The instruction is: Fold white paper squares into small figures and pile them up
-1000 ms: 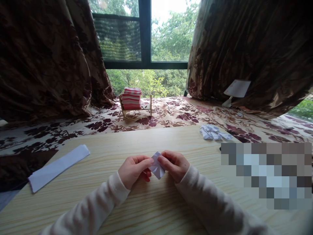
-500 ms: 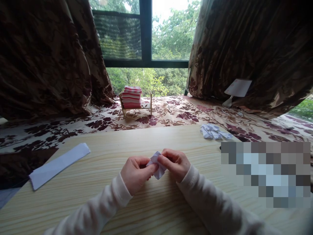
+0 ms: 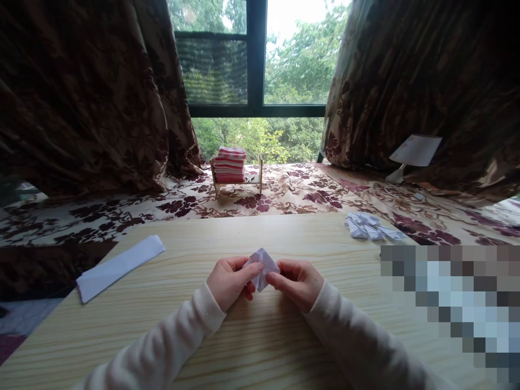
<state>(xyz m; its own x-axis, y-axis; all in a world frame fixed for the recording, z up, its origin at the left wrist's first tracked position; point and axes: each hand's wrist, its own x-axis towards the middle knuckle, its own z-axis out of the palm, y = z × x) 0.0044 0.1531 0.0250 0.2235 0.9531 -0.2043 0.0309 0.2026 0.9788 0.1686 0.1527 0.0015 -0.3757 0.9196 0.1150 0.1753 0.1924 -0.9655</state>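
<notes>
A small folded white paper (image 3: pixel 263 265) is held up between both hands over the middle of the wooden table (image 3: pixel 190 238). My left hand (image 3: pixel 233 280) pinches its left side, thumb on the front face. At the lower right edge, my right hand (image 3: pixel 298 280) grips the same paper between thumb and fingers. Several folded white paper pieces (image 3: pixel 369 226) lie in a pile at the table's back right. A stack of long white paper strips (image 3: pixel 122 265) rests at the left.
Beyond the table, a small wooden rack (image 3: pixel 239 182) with pink striped cloths (image 3: pixel 230 164) stands on floral fabric. A white lamp (image 3: pixel 416 150) is at the back right. A blurred-out patch covers the right side of the table.
The right fingers have moved from the paper's upper part down to its lower right edge, and more of its face shows. The whole view has shifted, with the surroundings now further right.
</notes>
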